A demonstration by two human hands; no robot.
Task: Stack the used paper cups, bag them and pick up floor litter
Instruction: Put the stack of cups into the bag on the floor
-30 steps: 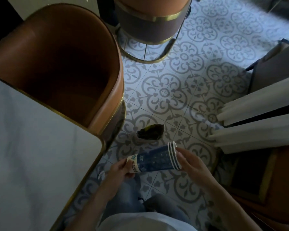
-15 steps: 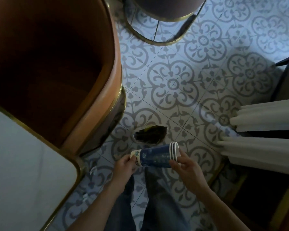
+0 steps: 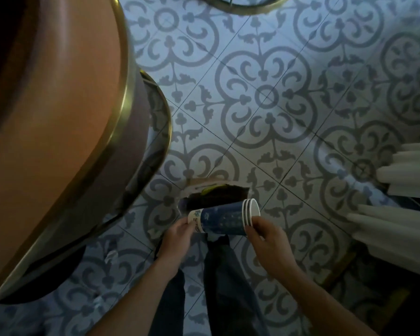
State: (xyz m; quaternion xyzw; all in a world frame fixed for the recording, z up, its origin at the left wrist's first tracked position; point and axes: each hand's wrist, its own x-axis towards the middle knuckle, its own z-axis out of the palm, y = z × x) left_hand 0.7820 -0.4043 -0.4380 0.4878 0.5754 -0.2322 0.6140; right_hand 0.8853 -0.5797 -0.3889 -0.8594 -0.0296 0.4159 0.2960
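Note:
A stack of three nested blue paper cups (image 3: 222, 219) lies sideways between my hands, white rims to the right. My left hand (image 3: 178, 232) pinches the stack's bottom end. My right hand (image 3: 264, 232) grips it at the rims. Just beyond the cups, a dark crumpled wrapper (image 3: 218, 192) with a yellow-green patch lies on the patterned tile floor (image 3: 264, 98). Small white scraps of litter (image 3: 110, 255) lie on the tiles near the chair's base.
A large orange tub chair (image 3: 58, 117) with a brass rim fills the left side. Another chair's brass ring base (image 3: 240, 3) shows at the top edge. White curtain folds (image 3: 403, 170) hang at the right. My legs in dark trousers (image 3: 228, 287) are below the hands.
The view has dropped much closer to the floor and forward; the table has left the frame. Both hands keep the same hold on the cup stack, now nearer the wrapper.

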